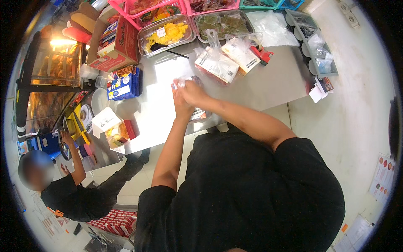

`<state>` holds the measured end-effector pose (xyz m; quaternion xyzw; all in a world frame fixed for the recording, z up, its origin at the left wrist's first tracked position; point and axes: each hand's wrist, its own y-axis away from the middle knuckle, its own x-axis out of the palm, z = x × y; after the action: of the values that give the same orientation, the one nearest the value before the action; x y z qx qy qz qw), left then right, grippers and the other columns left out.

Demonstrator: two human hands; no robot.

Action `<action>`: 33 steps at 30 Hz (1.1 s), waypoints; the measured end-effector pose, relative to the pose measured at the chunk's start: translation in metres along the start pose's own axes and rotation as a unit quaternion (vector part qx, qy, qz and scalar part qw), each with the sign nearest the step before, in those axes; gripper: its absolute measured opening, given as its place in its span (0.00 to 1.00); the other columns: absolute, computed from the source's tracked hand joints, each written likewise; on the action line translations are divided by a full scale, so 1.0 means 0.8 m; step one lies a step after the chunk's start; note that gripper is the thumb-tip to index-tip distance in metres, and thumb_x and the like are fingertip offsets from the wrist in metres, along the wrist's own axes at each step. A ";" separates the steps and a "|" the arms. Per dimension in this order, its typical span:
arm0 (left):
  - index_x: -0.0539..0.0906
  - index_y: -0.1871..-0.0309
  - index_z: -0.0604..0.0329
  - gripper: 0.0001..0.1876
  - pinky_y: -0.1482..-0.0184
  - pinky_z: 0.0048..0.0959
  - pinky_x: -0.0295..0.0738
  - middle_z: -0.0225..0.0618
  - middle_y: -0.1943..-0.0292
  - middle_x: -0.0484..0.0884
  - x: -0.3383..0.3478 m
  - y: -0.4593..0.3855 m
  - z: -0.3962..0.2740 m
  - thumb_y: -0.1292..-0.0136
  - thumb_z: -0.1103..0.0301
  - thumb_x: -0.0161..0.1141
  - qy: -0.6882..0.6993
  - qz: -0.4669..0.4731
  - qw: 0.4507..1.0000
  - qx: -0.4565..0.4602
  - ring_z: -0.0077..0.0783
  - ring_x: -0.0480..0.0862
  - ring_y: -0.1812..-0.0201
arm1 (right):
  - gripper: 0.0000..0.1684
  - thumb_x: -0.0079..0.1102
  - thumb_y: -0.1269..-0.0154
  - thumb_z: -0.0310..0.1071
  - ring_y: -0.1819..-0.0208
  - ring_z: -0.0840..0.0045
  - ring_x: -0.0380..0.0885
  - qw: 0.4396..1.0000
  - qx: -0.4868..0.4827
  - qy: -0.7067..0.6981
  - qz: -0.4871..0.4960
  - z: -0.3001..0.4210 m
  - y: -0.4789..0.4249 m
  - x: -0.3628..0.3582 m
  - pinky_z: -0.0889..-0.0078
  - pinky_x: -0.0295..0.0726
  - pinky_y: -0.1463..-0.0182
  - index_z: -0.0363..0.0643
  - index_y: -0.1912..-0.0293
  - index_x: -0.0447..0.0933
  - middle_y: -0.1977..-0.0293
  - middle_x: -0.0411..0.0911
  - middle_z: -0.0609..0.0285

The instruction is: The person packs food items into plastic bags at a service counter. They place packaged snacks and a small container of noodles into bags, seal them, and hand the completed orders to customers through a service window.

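Observation:
My right hand (194, 92) and my left hand (182, 102) meet over the steel table, fingers closed together on the gathered top of a clear plastic bag (180, 83). Under them is a printed box (199, 114) that seems to be inside the bag; my hands and forearms hide most of it. Just beyond, to the right, stand two bagged boxes, one white-topped (217, 64) and another (241, 56) behind it, their plastic tops bunched upward. A red tape dispenser (263, 55) touches the farther one.
An open food box (118, 134) stands near the table's left end, beside a stack of blue packets (124, 83). Trays of yellow food (168, 34) and green leaf-like packets (223, 25) line the back. At left, a co-worker (75, 198) reaches toward a pan near a heated display case (55, 69).

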<state>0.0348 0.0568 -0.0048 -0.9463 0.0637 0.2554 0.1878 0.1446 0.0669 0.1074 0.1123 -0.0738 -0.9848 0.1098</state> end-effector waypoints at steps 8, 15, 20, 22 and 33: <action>0.78 0.64 0.65 0.09 0.51 0.44 0.77 0.48 0.64 0.79 -0.076 0.011 -0.005 0.48 0.73 0.63 0.023 0.127 0.972 0.194 0.52 0.80 0.58 | 0.35 0.57 0.33 0.53 0.39 0.69 0.72 0.956 -0.126 -0.013 0.265 0.036 -0.084 -0.121 0.66 0.68 0.35 0.45 0.33 0.67 0.44 0.76 0.54; 0.74 0.67 0.64 0.07 0.54 0.43 0.77 0.46 0.68 0.77 -0.113 -0.029 -0.046 0.44 0.73 0.61 0.027 0.220 0.910 0.351 0.48 0.80 0.63 | 0.26 0.58 0.36 0.57 0.58 0.68 0.81 0.876 -0.023 0.210 0.432 -0.051 -0.119 -0.015 0.70 0.76 0.48 0.45 0.55 0.85 0.57 0.84 0.56; 0.74 0.55 0.63 0.08 0.51 0.39 0.72 0.42 0.61 0.76 -0.102 -0.030 0.004 0.32 0.68 0.54 0.093 0.193 0.976 -0.041 0.47 0.76 0.58 | 0.27 0.53 0.33 0.54 0.64 0.63 0.81 0.924 0.005 0.309 0.225 -0.044 -0.084 -0.050 0.65 0.77 0.56 0.39 0.68 0.85 0.68 0.83 0.50; 0.74 0.53 0.63 0.11 0.47 0.40 0.68 0.43 0.57 0.75 -0.093 -0.055 -0.021 0.29 0.64 0.53 -0.008 0.144 0.988 -0.060 0.47 0.73 0.53 | 0.28 0.52 0.32 0.54 0.65 0.61 0.82 0.948 0.015 0.299 0.109 -0.057 -0.063 -0.065 0.64 0.77 0.57 0.38 0.70 0.84 0.70 0.83 0.49; 0.67 0.43 0.71 0.24 0.39 0.42 0.62 0.58 0.49 0.72 -0.043 -0.089 -0.018 0.31 0.58 0.56 -0.003 -0.118 0.975 -0.190 0.54 0.70 0.45 | 0.24 0.55 0.32 0.49 0.55 0.57 0.79 0.974 -0.037 -0.008 -0.223 -0.105 -0.007 -0.018 0.63 0.74 0.47 0.38 0.50 0.77 0.57 0.81 0.46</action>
<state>0.0270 0.1173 0.0474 -0.9648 -0.0984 0.2417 0.0336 0.1770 0.0653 0.0284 0.1137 -0.0108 -0.9874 -0.1095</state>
